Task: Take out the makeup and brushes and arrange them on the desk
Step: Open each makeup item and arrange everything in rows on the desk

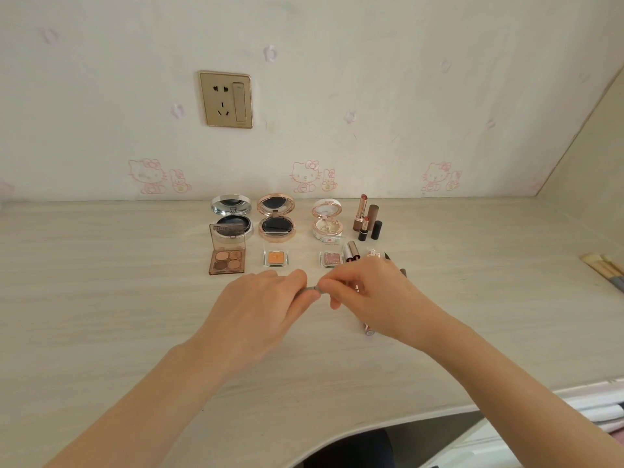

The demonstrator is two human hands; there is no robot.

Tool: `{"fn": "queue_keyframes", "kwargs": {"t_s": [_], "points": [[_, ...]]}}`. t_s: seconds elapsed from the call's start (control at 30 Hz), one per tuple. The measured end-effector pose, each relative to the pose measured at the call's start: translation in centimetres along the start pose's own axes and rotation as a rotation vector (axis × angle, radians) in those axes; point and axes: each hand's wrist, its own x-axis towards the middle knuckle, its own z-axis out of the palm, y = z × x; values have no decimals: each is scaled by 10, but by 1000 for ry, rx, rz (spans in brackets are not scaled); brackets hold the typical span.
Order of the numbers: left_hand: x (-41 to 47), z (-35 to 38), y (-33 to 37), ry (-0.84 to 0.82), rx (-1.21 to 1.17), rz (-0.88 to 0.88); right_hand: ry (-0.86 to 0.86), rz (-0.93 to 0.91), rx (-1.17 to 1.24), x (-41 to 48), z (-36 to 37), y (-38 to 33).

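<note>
In the centre of the frame both hands meet over the pale wood-grain desk (101, 265). The left hand (266, 298) and the right hand (368, 292) each pinch one end of a slim grey stick (312, 291), held level between the fingertips, just in front of the laid-out makeup. The end of a pinkish tube (368, 331) shows below the right wrist; whether it is held or lies on the desk cannot be told.

Above the hands, along the wall, three compacts stand open in a row: a silver compact (231, 214) on the left, a rose-gold compact (277, 214) in the middle, and a white compact (327, 219) on the right. Right of them stand two uncapped lipsticks (363, 211) with a brown cap (373, 214) and a black cap (376, 229) close beside them. In the nearer row lie a four-pan eyeshadow palette (227, 260), its lid up, an orange single shadow (276, 258) and a pink glitter shadow (332, 258).

At the right edge of the frame, well apart from the rest, a few brushes (604, 268) lie on the desk. A gold wall socket (225, 99) sits upper left of centre.
</note>
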Motion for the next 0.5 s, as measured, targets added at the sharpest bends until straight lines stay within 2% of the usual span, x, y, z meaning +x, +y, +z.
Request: {"fn": "queue_keyframes", "kwargs": {"t_s": [0.13, 0.27, 0.37, 0.5], "points": [[0, 6, -8, 36, 75, -6, -3, -175, -146, -4, 2, 2], [-1, 7, -12, 57, 95, -52, 156, -334, -252, -10, 5, 7], [2, 4, -12, 53, 102, 3, 240, -362, -224, -12, 8, 10], [3, -1, -10, 24, 101, -18, 330, -291, -172, -14, 6, 14]]}}
